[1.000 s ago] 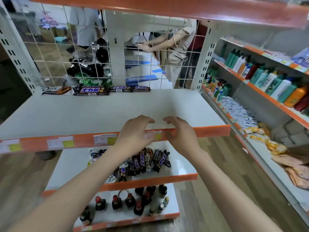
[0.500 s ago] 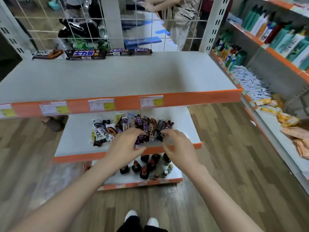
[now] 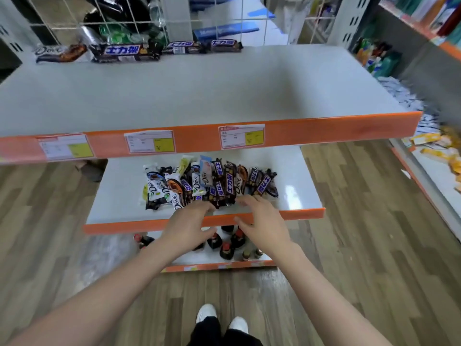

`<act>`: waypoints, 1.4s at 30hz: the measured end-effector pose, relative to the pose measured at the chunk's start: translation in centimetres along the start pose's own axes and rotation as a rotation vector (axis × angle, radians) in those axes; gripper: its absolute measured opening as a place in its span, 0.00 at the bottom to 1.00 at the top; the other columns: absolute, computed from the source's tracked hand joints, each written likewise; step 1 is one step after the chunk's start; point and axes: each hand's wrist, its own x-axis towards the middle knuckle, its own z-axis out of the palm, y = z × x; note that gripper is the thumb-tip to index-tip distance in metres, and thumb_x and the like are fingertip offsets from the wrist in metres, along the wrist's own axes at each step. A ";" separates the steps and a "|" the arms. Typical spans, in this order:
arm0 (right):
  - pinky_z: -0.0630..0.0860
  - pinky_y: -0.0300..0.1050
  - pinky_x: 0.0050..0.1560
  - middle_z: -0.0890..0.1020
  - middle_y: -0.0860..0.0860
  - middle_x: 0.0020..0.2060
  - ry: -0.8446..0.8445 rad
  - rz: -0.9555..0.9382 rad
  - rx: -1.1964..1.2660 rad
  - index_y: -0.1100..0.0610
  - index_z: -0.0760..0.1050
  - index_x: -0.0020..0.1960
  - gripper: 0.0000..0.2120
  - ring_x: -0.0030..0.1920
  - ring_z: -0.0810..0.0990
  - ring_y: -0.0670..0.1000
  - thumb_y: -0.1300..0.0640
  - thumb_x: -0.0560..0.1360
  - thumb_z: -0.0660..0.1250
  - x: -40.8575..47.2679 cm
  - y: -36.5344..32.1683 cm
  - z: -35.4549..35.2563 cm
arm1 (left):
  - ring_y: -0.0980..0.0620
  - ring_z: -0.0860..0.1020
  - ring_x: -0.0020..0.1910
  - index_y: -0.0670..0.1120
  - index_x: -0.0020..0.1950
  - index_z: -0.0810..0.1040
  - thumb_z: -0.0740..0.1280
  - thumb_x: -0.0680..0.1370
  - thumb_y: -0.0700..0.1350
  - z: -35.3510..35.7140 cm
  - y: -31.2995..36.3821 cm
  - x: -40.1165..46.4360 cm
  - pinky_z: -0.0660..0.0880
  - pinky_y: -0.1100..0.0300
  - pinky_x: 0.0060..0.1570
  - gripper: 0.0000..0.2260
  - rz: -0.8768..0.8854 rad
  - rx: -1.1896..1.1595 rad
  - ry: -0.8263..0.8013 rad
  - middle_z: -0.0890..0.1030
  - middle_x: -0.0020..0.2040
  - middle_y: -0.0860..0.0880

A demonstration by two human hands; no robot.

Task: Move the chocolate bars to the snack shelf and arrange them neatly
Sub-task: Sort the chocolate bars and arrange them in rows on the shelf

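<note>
A loose pile of chocolate bars [image 3: 212, 182], Dove and dark blue-labelled wrappers, lies on the middle shelf [image 3: 294, 193]. My left hand [image 3: 188, 226] hovers at the pile's front edge, fingers spread, fingertips at the nearest bars. My right hand [image 3: 259, 221] is beside it, open, fingertips just short of the pile. Neither hand holds a bar. On the upper shelf [image 3: 199, 96] several bars stand in a row along the back: a Dove bar [image 3: 59, 52], a large blue-labelled bar [image 3: 124, 52] and two smaller ones [image 3: 203, 46].
Dark bottles [image 3: 225, 243] stand on the bottom shelf under my hands. A wire grid [image 3: 139, 21] backs the upper shelf. Another shelf unit [image 3: 429, 151] with bottles and packets runs along the right. Wooden floor surrounds the stand; my shoes [image 3: 219, 318] are below.
My hands dropped from the upper shelf's front edge down to the pile on the middle shelf, and my view tilted downward. Still nothing in either hand.
</note>
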 end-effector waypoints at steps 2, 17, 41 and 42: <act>0.75 0.51 0.52 0.77 0.50 0.56 -0.009 0.000 0.007 0.49 0.70 0.64 0.19 0.57 0.74 0.52 0.53 0.74 0.66 1.8 0.1 1.1 | 0.53 0.74 0.57 0.50 0.61 0.72 0.67 0.74 0.51 1.2 -0.9 1.1 0.73 0.57 0.53 0.17 -0.013 0.026 -0.033 0.75 0.58 0.52; 0.71 0.52 0.58 0.72 0.48 0.63 -0.111 -0.111 -0.283 0.44 0.67 0.67 0.27 0.63 0.71 0.52 0.66 0.73 0.61 15.0 8.6 8.7 | 0.52 0.72 0.61 0.55 0.66 0.67 0.64 0.74 0.60 10.6 -6.7 13.4 0.70 0.48 0.60 0.23 -0.191 -0.137 0.161 0.73 0.63 0.54; 0.63 0.54 0.68 0.78 0.51 0.58 -0.058 -0.463 -0.595 0.51 0.73 0.63 0.18 0.65 0.72 0.53 0.53 0.73 0.67 15.5 9.5 10.3 | 0.44 0.71 0.63 0.47 0.64 0.71 0.73 0.69 0.47 9.1 -8.5 15.5 0.69 0.50 0.56 0.25 0.139 0.631 0.183 0.70 0.66 0.45; 0.65 0.54 0.67 0.79 0.51 0.56 -0.032 -0.458 -0.602 0.51 0.74 0.61 0.17 0.62 0.75 0.53 0.54 0.72 0.69 15.6 9.6 10.3 | 0.44 0.76 0.56 0.46 0.57 0.77 0.78 0.61 0.48 9.0 -8.6 15.5 0.73 0.52 0.49 0.27 0.163 0.632 0.200 0.76 0.60 0.45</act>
